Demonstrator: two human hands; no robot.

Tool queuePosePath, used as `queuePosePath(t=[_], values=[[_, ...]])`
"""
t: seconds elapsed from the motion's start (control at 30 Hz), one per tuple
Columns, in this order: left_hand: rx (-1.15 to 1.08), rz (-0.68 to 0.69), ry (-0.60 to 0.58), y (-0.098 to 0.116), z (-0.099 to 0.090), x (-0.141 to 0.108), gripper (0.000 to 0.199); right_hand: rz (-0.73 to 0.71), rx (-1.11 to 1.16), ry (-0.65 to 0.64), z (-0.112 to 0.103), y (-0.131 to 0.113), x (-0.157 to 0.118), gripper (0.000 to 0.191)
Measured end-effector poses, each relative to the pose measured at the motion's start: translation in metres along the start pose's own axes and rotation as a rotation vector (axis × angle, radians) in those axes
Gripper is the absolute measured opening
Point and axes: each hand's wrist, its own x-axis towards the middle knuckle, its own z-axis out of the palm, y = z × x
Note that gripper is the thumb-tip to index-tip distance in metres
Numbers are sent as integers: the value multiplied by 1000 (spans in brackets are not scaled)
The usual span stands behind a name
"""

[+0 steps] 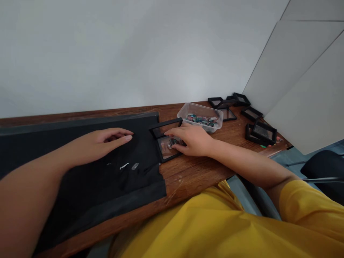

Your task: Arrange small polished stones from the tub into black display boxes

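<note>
My left hand [99, 143] hovers over a black mat [91, 193], thumb stretched out and fingers loosely curved, with nothing visible in it. Below it on the mat lie a thin white strip [124, 166] and a small clear piece [135, 166]. My right hand [195, 140] reaches over an open black-framed display case [167, 156] with clear panels. Its thumb and index finger are apart, close to small clear and dark pieces in the lower half. The raised lid [165, 128] of the case stands behind the fingertips. The right palm hides part of the case.
Behind my right hand stands a clear plastic tub [200, 107] with many small colourful pieces [201, 119]. Several black display cases [264, 132] lie at the right end of the wooden table [193, 179]. A white wall [120, 53] rises along the back. A dark chair [325, 172] stands right.
</note>
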Motion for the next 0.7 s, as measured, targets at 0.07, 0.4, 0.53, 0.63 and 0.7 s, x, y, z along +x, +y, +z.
queuePosePath(t=[0.07,0.4,0.53,0.63,0.7], values=[[-48,-51,-43,3,-1,-1,89,-27,-8,24,1,1,0,39],[-81,-66,-57,0,0,1,88,27,-65,12,1,-3,1,24],[-79,-61,-66,0,-1,1,88,49,-78,-1,0,-4,2,21],[-78,-73,-65,1,-1,0,88,52,-83,-1,0,-4,2,20],[-79,-74,-61,3,-2,-1,88,44,-86,9,0,-3,3,19]])
